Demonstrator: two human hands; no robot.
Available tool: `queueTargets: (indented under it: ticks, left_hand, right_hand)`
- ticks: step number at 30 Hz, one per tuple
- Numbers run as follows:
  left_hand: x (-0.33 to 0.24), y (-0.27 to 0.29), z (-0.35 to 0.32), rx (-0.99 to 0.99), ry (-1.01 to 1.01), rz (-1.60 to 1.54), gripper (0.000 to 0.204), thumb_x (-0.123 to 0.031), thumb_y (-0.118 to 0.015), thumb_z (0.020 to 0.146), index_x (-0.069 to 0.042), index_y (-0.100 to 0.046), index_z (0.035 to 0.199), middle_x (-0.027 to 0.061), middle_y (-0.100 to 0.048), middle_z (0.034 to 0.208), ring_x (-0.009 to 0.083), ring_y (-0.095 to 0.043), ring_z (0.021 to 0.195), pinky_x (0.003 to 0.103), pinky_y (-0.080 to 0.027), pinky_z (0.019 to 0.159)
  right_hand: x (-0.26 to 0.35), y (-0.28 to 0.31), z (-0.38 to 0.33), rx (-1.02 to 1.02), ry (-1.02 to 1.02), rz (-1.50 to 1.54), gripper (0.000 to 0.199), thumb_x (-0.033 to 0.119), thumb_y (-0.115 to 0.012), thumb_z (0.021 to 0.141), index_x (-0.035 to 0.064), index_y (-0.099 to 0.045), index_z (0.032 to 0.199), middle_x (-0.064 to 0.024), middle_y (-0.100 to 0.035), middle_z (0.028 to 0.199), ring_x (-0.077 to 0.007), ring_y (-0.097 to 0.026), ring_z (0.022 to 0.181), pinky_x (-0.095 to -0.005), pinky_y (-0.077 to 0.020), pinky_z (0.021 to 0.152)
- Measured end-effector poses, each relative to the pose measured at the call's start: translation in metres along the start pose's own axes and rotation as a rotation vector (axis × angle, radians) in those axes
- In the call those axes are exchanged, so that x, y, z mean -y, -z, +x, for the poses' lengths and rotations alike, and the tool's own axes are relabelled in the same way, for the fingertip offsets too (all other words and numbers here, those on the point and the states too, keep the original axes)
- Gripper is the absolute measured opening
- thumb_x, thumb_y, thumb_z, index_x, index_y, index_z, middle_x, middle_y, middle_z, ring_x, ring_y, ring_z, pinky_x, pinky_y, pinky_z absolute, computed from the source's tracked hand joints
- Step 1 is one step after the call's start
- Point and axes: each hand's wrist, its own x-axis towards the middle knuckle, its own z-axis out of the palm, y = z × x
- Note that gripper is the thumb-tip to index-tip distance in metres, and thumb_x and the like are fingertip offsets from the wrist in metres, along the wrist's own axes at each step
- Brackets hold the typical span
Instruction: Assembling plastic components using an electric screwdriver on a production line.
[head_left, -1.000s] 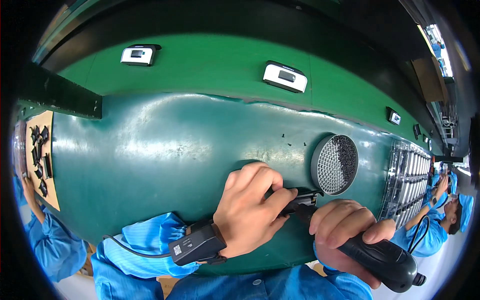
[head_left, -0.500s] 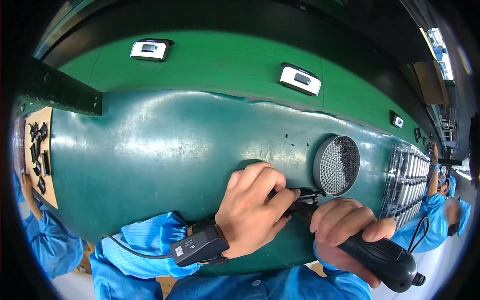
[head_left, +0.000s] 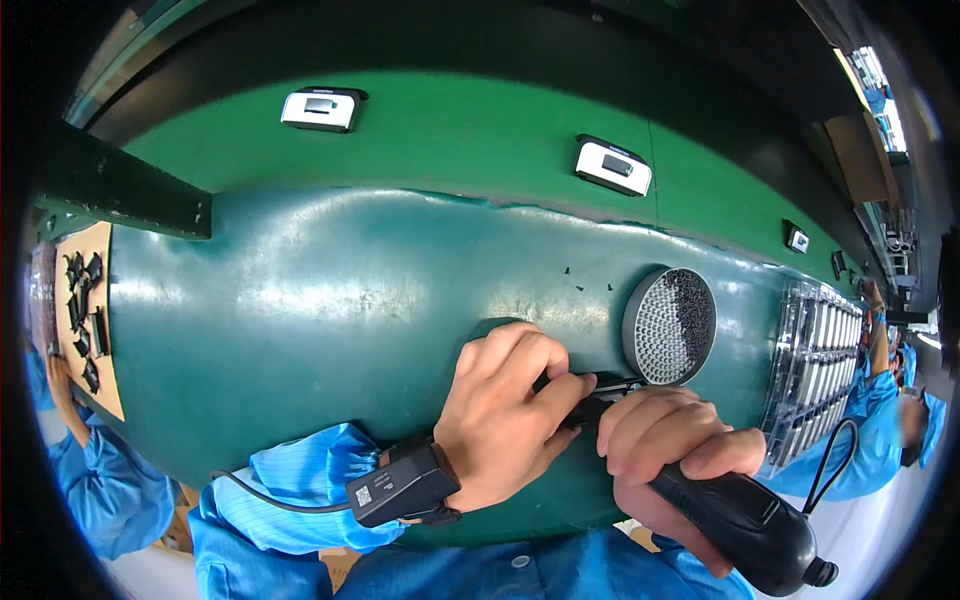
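Note:
My right hand (head_left: 665, 445) is wrapped around a black electric screwdriver (head_left: 740, 525), which lies tilted with its front end pointing toward my left hand. Curled fingers of my left hand (head_left: 510, 415) press on a small dark device (head_left: 618, 388) on the green work table. Most of that device is covered by my hands, and the screwdriver's tip is hidden too. Just beyond my right hand stands a round grey dish (head_left: 660, 325), its perforated bottom partly covered by small black screws (head_left: 695, 315).
White-and-black devices (head_left: 613, 168) rest on the green conveyor belt (head_left: 450, 140) beyond the table. Clear trays with white parts (head_left: 815, 365) stand at right, near a co-worker. Black parts (head_left: 85, 305) lie on a tan board (head_left: 105, 365) at left. Loose screws (head_left: 580, 289) lie near the dish.
My right hand and the screwdriver have shifted a little left, closer to my left hand. The devices on the belt appear slightly farther right. My left hand stays on the device.

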Motion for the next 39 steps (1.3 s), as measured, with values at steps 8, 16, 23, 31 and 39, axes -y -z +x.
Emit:
queueTargets:
  ticks: [8,16,23,31,39]
  left_hand:
    - [-0.017,0.003,0.008,0.062,0.017,0.031,0.047,-0.014,-0.089,0.056,-0.012,-0.077,0.101,0.0031,-0.055,0.105,0.0273,-0.055,0.111,0.04,-0.041,0.086]
    - [-0.018,-0.012,0.024,0.083,0.057,0.056,0.047,-0.015,-0.092,0.057,-0.012,-0.078,0.102,0.0039,-0.056,0.105,0.0286,-0.054,0.111,0.042,-0.042,0.09]
    - [-0.017,-0.013,0.028,0.076,0.046,0.05,0.047,-0.014,-0.092,0.056,-0.011,-0.078,0.102,0.0043,-0.056,0.104,0.0288,-0.054,0.111,0.042,-0.042,0.091]
    - [-0.028,-0.01,0.026,0.071,0.047,0.05,0.048,-0.014,-0.092,0.056,-0.012,-0.078,0.102,0.0042,-0.055,0.104,0.0288,-0.055,0.11,0.042,-0.042,0.091]
    - [-0.009,-0.006,0.011,0.068,0.022,0.026,0.051,-0.012,-0.091,0.055,-0.013,-0.077,0.103,0.0033,-0.054,0.105,0.0287,-0.055,0.11,0.043,-0.042,0.087]
  right_hand:
    - [0.037,0.038,0.019,-0.096,-0.126,0.065,0.07,0.071,-0.066,0.087,0.0109,-0.049,0.118,-0.008,-0.058,0.076,-0.0202,-0.056,0.057,-0.0348,-0.0493,0.049]
    - [-0.001,0.101,0.032,-0.265,0.004,0.011,0.089,0.087,-0.051,0.084,0.0085,-0.046,0.125,-0.0131,-0.059,0.08,-0.024,-0.056,0.058,-0.0395,-0.0502,0.052]
    - [-0.005,0.104,0.035,-0.246,0.036,-0.005,0.093,0.088,-0.05,0.082,0.006,-0.043,0.124,-0.0138,-0.059,0.079,-0.0239,-0.057,0.058,-0.0382,-0.0505,0.052]
    - [0.001,0.103,0.041,-0.181,0.015,-0.054,0.089,0.088,-0.048,0.084,0.0085,-0.049,0.124,-0.0081,-0.054,0.076,-0.0193,-0.053,0.058,-0.0339,-0.0469,0.049]
    - [0.049,0.051,0.022,-0.252,-0.004,0.054,0.066,0.066,-0.066,0.091,0.0101,-0.045,0.119,-0.0092,-0.059,0.076,-0.0229,-0.057,0.056,-0.0396,-0.0515,0.051]
